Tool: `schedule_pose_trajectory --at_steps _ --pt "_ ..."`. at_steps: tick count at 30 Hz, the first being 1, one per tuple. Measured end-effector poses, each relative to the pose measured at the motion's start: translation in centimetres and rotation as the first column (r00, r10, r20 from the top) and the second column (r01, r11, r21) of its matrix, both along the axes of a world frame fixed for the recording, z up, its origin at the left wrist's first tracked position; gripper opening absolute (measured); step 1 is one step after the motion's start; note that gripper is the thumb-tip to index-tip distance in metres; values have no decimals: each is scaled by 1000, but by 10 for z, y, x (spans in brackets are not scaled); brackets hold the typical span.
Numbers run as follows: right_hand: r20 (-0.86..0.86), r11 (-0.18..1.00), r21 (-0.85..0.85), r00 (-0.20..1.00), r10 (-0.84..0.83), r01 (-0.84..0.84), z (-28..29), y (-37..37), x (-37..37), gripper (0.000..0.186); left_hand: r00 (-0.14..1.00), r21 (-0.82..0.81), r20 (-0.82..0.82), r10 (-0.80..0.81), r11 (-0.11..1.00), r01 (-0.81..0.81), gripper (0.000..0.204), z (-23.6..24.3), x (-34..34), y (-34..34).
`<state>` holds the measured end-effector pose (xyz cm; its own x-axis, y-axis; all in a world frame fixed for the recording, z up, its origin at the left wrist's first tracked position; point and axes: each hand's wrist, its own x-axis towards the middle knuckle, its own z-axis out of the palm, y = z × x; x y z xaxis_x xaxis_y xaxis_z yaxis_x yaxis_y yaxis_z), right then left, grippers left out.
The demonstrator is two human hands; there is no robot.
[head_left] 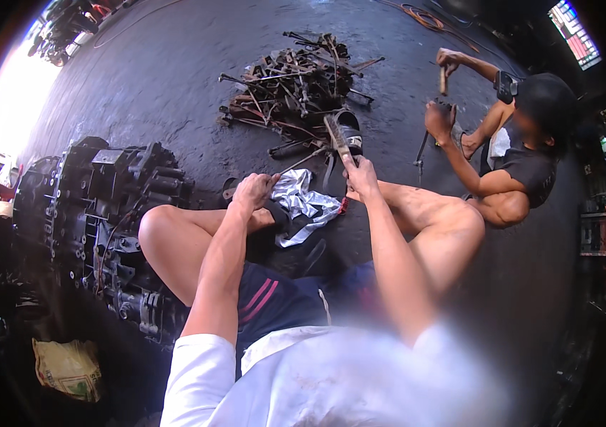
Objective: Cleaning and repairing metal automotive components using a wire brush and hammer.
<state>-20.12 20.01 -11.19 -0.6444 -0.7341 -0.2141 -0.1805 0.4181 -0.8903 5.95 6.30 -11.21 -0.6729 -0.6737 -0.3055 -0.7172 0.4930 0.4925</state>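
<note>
Fingers of the left hand (251, 191) grip a thin rod (304, 161); the right hand (362, 176) clasps a brush (338, 135); metal parts (296, 89) lie heaped at twelve o'clock.

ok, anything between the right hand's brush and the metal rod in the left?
Nothing visible: the brush in the right hand is right by the far end of the metal rod in the left hand; contact is unclear.

The left hand (251, 191) hides a rod (304, 161)'s near end — seemingly metal; below the right hand (361, 176), the white shirt (367, 363) blurs.
</note>
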Motion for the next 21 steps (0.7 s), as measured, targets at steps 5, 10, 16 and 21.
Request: schedule_pose_trajectory --at_steps 5,10,16,21 --pt "206 986 165 978 -22 -12 5 -19 14 55 995 73 -35 89 994 -87 58 3 8 5" --pt "306 970 243 947 -94 18 4 -43 19 60 999 64 -20 45 997 -44 61 -13 10 -4" --pt "143 913 -162 924 -354 375 37 -61 -8 70 1000 66 3 1 998 -1 59 -11 11 -6" --pt "-322 930 368 940 113 14 -12 -41 48 87 990 -18 94 -102 994 104 56 -41 24 -15"
